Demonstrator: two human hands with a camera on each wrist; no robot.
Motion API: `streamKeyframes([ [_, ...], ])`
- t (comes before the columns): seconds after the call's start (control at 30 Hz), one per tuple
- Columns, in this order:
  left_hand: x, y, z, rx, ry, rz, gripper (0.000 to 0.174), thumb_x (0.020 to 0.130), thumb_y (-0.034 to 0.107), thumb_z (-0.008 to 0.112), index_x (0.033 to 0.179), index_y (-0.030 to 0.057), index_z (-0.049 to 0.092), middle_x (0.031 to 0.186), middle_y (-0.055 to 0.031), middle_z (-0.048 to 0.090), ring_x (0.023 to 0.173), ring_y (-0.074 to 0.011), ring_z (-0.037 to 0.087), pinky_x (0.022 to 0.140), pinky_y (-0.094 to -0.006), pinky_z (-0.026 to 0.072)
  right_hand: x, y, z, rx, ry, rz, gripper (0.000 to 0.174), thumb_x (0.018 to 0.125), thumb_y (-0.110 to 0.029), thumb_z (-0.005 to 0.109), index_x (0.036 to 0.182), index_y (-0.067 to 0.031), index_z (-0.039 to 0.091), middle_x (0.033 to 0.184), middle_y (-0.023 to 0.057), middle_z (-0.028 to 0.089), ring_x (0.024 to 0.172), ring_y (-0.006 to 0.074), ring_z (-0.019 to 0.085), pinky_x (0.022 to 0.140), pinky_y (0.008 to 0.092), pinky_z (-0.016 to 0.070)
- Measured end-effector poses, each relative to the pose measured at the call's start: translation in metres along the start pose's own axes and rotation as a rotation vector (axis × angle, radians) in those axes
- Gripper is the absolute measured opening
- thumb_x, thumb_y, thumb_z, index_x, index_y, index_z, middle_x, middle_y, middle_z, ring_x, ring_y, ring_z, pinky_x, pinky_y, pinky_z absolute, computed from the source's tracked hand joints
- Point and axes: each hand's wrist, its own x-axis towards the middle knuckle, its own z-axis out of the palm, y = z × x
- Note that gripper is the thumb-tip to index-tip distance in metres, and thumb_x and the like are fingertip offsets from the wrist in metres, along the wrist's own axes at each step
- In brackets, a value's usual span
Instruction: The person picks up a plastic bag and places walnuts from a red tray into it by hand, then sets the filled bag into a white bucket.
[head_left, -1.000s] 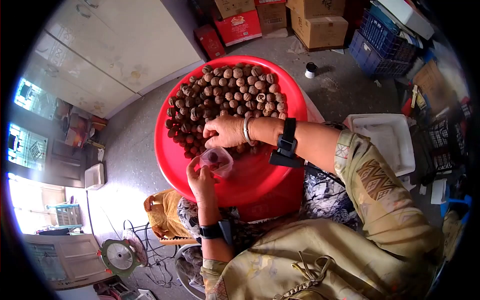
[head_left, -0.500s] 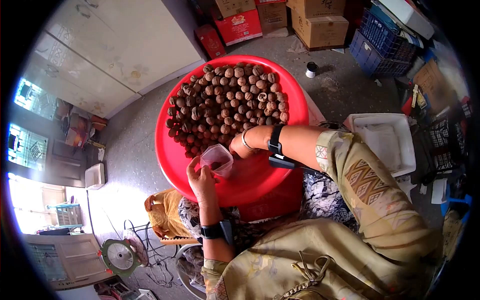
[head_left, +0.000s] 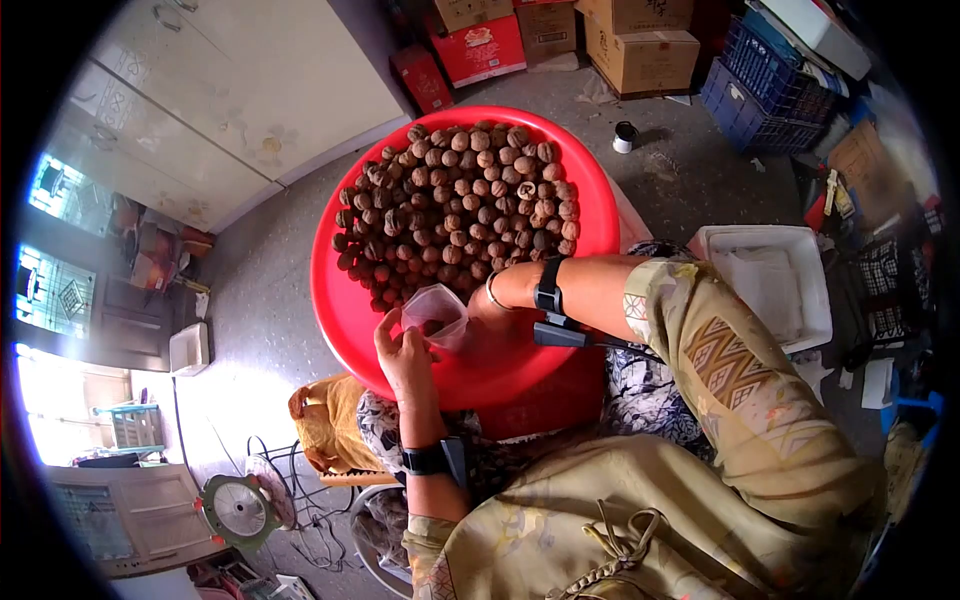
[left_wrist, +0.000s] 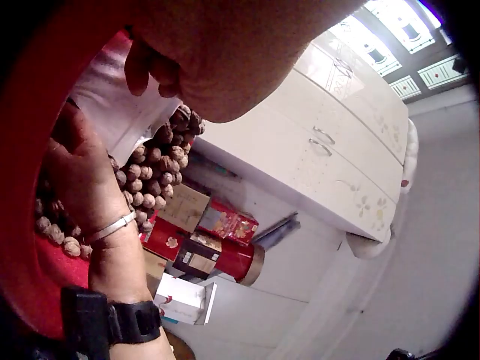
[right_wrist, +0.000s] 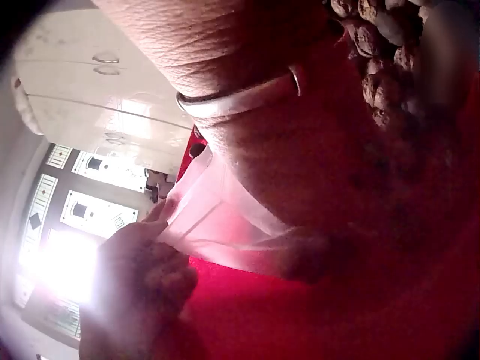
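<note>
A clear plastic bag, its mouth spread wide, stands over the near part of a red basin; something dark shows in its bottom. My left hand pinches the bag's left rim between thumb and fingers. Right beside the bag, my right hand reaches low into the basin with its fingers mostly hidden. The right wrist view has this hand dark and blurred, overlapping the bag, and I cannot tell what its fingers hold. Many brown walnuts fill the far half of the basin.
A white foam box sits on the floor at the right. Behind the basin are cardboard boxes, blue crates and a small white cup. Pale cabinets line the left; a fan with cords stands lower left.
My right hand has drawn back from above the walnuts, moving right and toward me to the bag's right side. The left hand stays in place, holding the bag's rim.
</note>
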Motion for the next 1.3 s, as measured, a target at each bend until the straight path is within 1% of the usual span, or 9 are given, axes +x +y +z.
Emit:
streamKeyframes([
  [0.07, 0.000, -0.001, 0.000, 0.003, 0.010, -0.004, 0.037, 0.085, 0.002, 0.051, 0.122, 0.0013, 0.048, 0.070, -0.0004, 0.054, 0.050, -0.0049, 0.042, 0.043, -0.0186, 0.0360, 0.003, -0.001, -0.004, 0.013, 0.043, 0.023, 0.044, 0.078, -0.013, 0.061, 0.122, -0.0078, 0.059, 0.117, 0.0130, 0.063, 0.107, 0.0309, 0.059, 0.087, 0.0403, 0.0473],
  [0.33, 0.000, 0.000, -0.001, 0.007, -0.006, -0.009, 0.037, 0.085, 0.001, 0.048, 0.122, 0.0024, 0.047, 0.061, -0.0007, 0.051, 0.048, -0.0068, 0.044, 0.042, -0.0230, 0.0440, 0.012, 0.006, 0.001, 0.004, 0.115, 0.049, 0.050, 0.072, -0.012, 0.067, 0.121, -0.0096, 0.060, 0.114, 0.0141, 0.064, 0.105, 0.0317, 0.060, 0.087, 0.0403, 0.0474],
  [0.53, 0.001, -0.003, -0.001, -0.004, -0.018, -0.005, 0.037, 0.085, 0.002, 0.049, 0.122, 0.0028, 0.047, 0.063, -0.0006, 0.052, 0.049, -0.0068, 0.044, 0.042, -0.0232, 0.0440, 0.013, 0.009, 0.002, -0.054, 0.033, 0.052, 0.057, 0.072, -0.015, 0.069, 0.128, -0.0103, 0.054, 0.123, 0.0127, 0.059, 0.112, 0.0301, 0.056, 0.090, 0.0406, 0.0466],
  [0.7, 0.001, -0.003, 0.000, 0.030, -0.009, -0.007, 0.038, 0.085, 0.002, 0.049, 0.123, 0.0026, 0.046, 0.063, -0.0007, 0.052, 0.050, -0.0069, 0.045, 0.042, -0.0232, 0.0440, -0.012, -0.009, -0.001, -0.210, -0.261, 0.110, 0.065, 0.079, -0.022, 0.062, 0.140, -0.0145, 0.039, 0.136, 0.0076, 0.050, 0.119, 0.0289, 0.051, 0.099, 0.0422, 0.0421],
  [0.93, 0.003, -0.006, 0.000, 0.040, -0.033, -0.007, 0.038, 0.086, 0.002, 0.049, 0.123, 0.0017, 0.046, 0.067, -0.0030, 0.055, 0.051, -0.0085, 0.048, 0.043, -0.0228, 0.0442, -0.010, -0.008, 0.008, -0.245, -0.334, 0.174, 0.060, 0.084, -0.023, 0.058, 0.140, -0.0133, 0.039, 0.138, 0.0070, 0.047, 0.122, 0.0267, 0.047, 0.101, 0.0390, 0.0405],
  [1.1, 0.009, -0.013, -0.004, 0.090, -0.079, -0.020, 0.037, 0.086, 0.002, 0.049, 0.122, -0.0004, 0.046, 0.071, -0.0057, 0.058, 0.053, -0.0087, 0.051, 0.043, -0.0221, 0.0441, 0.009, -0.002, 0.019, -0.153, -0.194, -0.070, 0.061, 0.084, -0.024, 0.057, 0.140, -0.0115, 0.037, 0.138, 0.0079, 0.046, 0.121, 0.0256, 0.047, 0.100, 0.0379, 0.0402],
  [1.23, 0.010, -0.014, -0.006, 0.047, -0.105, -0.040, 0.038, 0.085, 0.001, 0.049, 0.123, -0.0013, 0.046, 0.076, -0.0067, 0.061, 0.051, -0.0086, 0.051, 0.042, -0.0213, 0.0437, 0.016, 0.001, 0.019, -0.025, -0.057, -0.624, 0.062, 0.085, -0.025, 0.057, 0.141, -0.0101, 0.036, 0.139, 0.0087, 0.045, 0.120, 0.0248, 0.046, 0.100, 0.0369, 0.0399],
  [1.27, 0.010, -0.014, -0.006, 0.048, -0.112, -0.053, 0.039, 0.085, 0.001, 0.049, 0.124, -0.0014, 0.046, 0.077, -0.0068, 0.061, 0.050, -0.0088, 0.051, 0.042, -0.0212, 0.0436, -0.036, -0.017, 0.001, -0.046, -0.167, -0.423, 0.053, 0.084, -0.028, 0.059, 0.129, -0.0022, 0.050, 0.125, 0.0140, 0.056, 0.105, 0.0246, 0.055, 0.091, 0.0370, 0.0448],
  [1.3, 0.010, -0.013, -0.005, 0.042, -0.104, -0.049, 0.039, 0.085, 0.001, 0.049, 0.124, -0.0014, 0.046, 0.077, -0.0068, 0.061, 0.050, -0.0088, 0.051, 0.042, -0.0212, 0.0436, -0.059, -0.029, -0.011, -0.056, -0.172, -0.424, 0.053, 0.084, -0.028, 0.059, 0.129, -0.0022, 0.050, 0.125, 0.0140, 0.056, 0.105, 0.0246, 0.055, 0.091, 0.0370, 0.0448],
])
